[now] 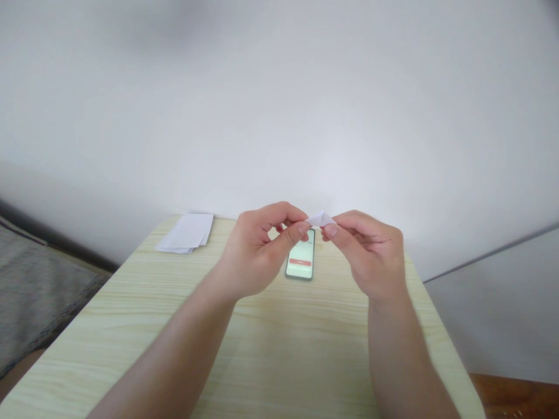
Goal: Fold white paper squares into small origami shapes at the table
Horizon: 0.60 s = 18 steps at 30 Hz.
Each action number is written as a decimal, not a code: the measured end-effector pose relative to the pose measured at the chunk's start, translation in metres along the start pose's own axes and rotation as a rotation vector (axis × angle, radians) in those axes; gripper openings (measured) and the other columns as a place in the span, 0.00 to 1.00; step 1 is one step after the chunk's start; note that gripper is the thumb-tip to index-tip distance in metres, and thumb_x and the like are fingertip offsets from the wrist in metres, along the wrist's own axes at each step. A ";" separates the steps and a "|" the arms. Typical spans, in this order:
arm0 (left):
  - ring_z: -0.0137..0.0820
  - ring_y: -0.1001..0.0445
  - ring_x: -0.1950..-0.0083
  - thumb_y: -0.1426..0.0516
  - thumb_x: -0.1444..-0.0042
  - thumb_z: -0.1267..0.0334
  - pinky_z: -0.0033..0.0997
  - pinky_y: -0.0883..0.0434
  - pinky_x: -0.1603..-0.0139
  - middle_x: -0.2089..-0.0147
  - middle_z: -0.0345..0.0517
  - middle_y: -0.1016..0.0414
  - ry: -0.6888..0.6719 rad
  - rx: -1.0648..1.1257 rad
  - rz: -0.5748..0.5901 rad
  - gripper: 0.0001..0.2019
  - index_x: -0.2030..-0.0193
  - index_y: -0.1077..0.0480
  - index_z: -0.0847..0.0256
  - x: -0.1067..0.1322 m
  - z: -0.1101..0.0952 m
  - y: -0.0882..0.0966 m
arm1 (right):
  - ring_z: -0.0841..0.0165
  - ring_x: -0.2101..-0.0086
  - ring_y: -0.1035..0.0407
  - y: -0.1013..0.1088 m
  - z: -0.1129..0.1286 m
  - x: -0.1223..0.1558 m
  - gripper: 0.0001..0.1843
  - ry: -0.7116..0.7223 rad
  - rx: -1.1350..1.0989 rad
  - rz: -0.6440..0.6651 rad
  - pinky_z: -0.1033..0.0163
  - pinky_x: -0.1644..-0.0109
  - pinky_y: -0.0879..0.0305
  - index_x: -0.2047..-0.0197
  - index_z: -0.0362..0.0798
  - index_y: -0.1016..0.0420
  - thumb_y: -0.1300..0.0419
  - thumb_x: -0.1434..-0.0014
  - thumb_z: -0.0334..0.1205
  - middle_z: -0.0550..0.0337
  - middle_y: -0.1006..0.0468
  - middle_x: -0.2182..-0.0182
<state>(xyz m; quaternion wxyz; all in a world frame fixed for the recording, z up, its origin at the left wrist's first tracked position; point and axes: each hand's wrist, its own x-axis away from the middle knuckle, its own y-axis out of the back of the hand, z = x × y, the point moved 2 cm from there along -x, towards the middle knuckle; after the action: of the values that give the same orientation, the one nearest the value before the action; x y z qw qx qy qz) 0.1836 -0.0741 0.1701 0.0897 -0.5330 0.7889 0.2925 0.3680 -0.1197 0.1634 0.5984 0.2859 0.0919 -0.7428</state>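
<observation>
A small piece of folded white paper is held up above the far part of the table, with a raised peak at its middle. My left hand pinches its left end between thumb and forefinger. At the opposite end, the thumb and fingers of my right hand are closed on the paper too. Below and behind the hands lies a phone with a lit, pale green screen and a red bar. Its top edge is partly covered by my fingers and the paper.
A loose stack of white paper sheets lies at the far left of the light wood-grain table. Behind the table rises a white wall. A grey fabric surface is off the left edge, and brown flooring shows at lower right.
</observation>
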 end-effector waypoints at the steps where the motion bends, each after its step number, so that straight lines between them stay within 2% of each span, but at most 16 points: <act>1: 0.30 0.24 0.61 0.41 0.33 0.59 0.29 0.31 0.62 0.64 0.39 0.20 0.002 -0.019 0.007 0.08 0.61 0.22 0.58 0.000 0.000 0.000 | 0.67 0.66 0.27 0.000 -0.001 0.000 0.04 -0.008 0.003 0.000 0.60 0.60 0.33 0.64 0.51 0.16 0.34 0.37 0.37 0.61 0.18 0.68; 5: 0.29 0.25 0.63 0.41 0.33 0.58 0.29 0.31 0.62 0.65 0.38 0.21 -0.011 -0.062 0.007 0.08 0.62 0.23 0.58 -0.001 0.000 0.002 | 0.67 0.66 0.27 -0.002 -0.004 0.000 0.03 -0.045 0.010 0.040 0.60 0.61 0.32 0.63 0.51 0.16 0.33 0.38 0.36 0.62 0.19 0.68; 18: 0.29 0.25 0.65 0.41 0.34 0.57 0.29 0.31 0.63 0.66 0.40 0.21 -0.017 -0.041 0.033 0.09 0.63 0.23 0.58 -0.001 0.001 0.000 | 0.68 0.67 0.29 -0.004 0.003 -0.001 0.03 0.014 0.093 0.035 0.60 0.61 0.34 0.65 0.50 0.18 0.33 0.38 0.36 0.63 0.20 0.69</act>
<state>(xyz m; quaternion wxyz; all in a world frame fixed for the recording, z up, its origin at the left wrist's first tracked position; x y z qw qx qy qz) 0.1842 -0.0727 0.1699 0.0806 -0.5191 0.7905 0.3149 0.3630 -0.1194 0.1657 0.5967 0.3202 0.0564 -0.7336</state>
